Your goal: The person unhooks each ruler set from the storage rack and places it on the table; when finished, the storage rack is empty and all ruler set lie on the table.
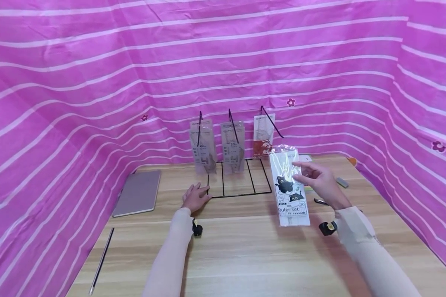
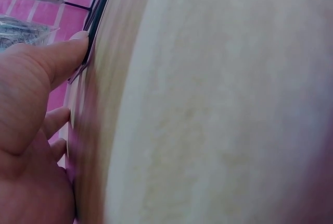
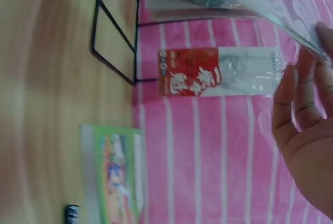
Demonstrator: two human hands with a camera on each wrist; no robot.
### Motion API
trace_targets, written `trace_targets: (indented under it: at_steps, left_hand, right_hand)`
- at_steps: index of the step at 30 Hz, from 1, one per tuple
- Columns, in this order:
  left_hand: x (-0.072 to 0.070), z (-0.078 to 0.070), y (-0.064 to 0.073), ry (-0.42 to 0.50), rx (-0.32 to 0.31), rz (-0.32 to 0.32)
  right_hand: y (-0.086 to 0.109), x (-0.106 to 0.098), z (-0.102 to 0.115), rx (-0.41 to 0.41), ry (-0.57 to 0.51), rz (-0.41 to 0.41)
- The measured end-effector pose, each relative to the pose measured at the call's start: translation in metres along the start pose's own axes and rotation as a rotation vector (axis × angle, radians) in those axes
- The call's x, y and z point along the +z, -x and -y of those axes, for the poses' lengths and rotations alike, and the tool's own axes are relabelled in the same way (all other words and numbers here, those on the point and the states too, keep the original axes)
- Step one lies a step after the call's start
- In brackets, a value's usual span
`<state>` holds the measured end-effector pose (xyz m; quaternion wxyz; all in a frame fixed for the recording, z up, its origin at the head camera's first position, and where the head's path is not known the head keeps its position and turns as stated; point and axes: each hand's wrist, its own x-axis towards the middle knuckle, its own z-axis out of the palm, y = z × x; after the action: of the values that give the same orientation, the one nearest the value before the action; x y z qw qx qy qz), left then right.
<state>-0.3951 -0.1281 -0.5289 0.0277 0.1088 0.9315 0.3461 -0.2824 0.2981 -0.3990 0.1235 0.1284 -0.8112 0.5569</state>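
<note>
My right hand (image 1: 305, 172) holds a clear ruler-set packet (image 1: 289, 186) with black cats printed on it, upright above the table, thumb in front and fingers behind. In the right wrist view the packet's clear edge (image 3: 270, 2) runs past my fingers (image 3: 304, 104). My left hand (image 1: 200, 194) lies flat on the wooden table (image 1: 245, 247), fingertips (image 2: 70, 52) touching the left edge of a black wire rack (image 1: 241, 187). On the rack's hooks hang two clear packets (image 1: 202, 146) (image 1: 233, 146) and a red-and-white packet (image 1: 263, 140), also seen as the red-and-white packet (image 3: 208, 73) from the right wrist.
A grey tablet (image 1: 138, 193) lies at the left and a thin black rod (image 1: 101, 260) near the front left edge. A green packet (image 3: 112, 174), a small grey block (image 1: 342, 182) and a dark clip (image 1: 321, 201) lie at the right. Pink striped cloth (image 1: 59, 103) walls the table.
</note>
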Motion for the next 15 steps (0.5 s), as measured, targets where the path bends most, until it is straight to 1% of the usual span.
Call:
trace_targets:
  at_steps: [3,8,12,15]
  left_hand:
    - [-0.001,-0.001,0.001,-0.008,0.007,-0.003]
    - [-0.002,-0.005,0.002,-0.014,0.007,0.008]
    - [-0.002,-0.004,0.002,-0.017,0.006,0.01]
    - [-0.002,-0.003,0.001,-0.024,0.004,0.013]
  right_hand:
    - [0.006,0.002,-0.006,0.122,-0.016,0.065]
    - [0.017,0.008,-0.021,0.311,-0.05,0.137]
    - [0.025,0.013,-0.036,0.448,-0.07,0.16]
    - [0.03,0.015,-0.049,0.513,-0.068,0.163]
